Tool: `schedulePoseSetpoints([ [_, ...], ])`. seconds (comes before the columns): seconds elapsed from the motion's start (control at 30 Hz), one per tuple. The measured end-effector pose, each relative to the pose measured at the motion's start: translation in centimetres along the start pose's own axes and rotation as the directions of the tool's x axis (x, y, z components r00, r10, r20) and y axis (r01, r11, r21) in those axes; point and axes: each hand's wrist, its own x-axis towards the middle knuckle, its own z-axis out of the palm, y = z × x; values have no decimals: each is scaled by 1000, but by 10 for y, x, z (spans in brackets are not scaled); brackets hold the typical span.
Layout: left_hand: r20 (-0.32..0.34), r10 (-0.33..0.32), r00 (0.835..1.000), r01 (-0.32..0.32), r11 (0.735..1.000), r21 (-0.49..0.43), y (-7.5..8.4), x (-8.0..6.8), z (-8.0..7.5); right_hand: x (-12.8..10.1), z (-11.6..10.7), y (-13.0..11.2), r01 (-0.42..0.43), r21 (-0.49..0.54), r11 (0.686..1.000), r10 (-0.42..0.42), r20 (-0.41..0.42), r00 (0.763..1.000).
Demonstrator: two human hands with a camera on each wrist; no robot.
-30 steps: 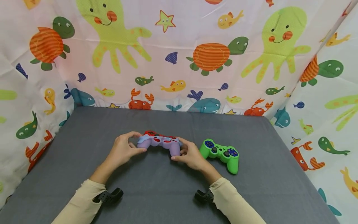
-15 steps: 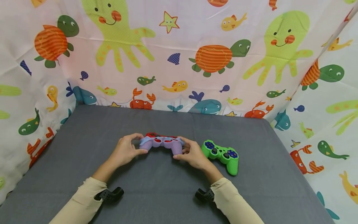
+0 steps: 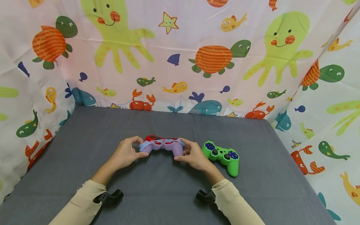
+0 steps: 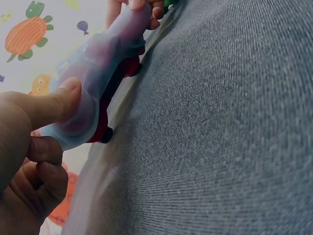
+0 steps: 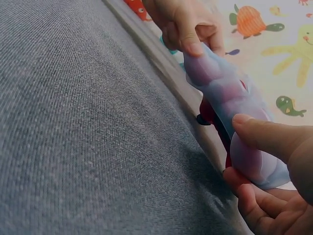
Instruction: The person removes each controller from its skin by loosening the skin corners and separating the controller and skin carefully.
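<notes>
My left hand (image 3: 125, 153) and right hand (image 3: 194, 154) hold a red game controller (image 3: 152, 137) by its two ends, low over the middle of the table. A soft lilac-blue silicone cover (image 3: 161, 144) wraps its near side and both grips. Red shows through oval openings in the cover and along the far upper edge. In the left wrist view my left thumb presses on the cover (image 4: 88, 83), with fingers curled behind. My right thumb presses the other grip in the right wrist view, where a dark thumbstick (image 5: 203, 119) sticks out from the controller's far face.
A green game controller (image 3: 222, 157) with blue button areas and dark thumbsticks lies on the grey cloth-covered table (image 3: 157, 193), right of my right hand. A white curtain (image 3: 180, 72) printed with sea animals stands behind the table and along both sides.
The covered controller has tilted a little, so less of its red face shows in the head view. Both hands keep their hold, and the head view has shifted slightly. The green controller stays put.
</notes>
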Motion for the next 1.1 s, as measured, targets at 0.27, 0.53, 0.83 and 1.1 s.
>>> schedulePoseSetpoints([
  [0.27, -43, 40, 998, -38, 998, 51, 5, -2, 1, 0, -3, 0, 13, 14, 1000, -13, 4, 1000],
  [0.53, -75, 48, 996, -41, 995, 90, 8, -2, 3, 0, -3, 0, 8, 16, 1000, -8, -3, 1000],
  [0.83, -130, 51, 990, -34, 991, 127, 10, -3, 6, -1, -2, 1, -1, 6, 1000, 1, -16, 1000],
  [1.1, -140, 47, 989, -30, 992, 124, 13, -4, 9, -1, -3, -1, 3, 12, 1000, -3, -13, 1000],
])
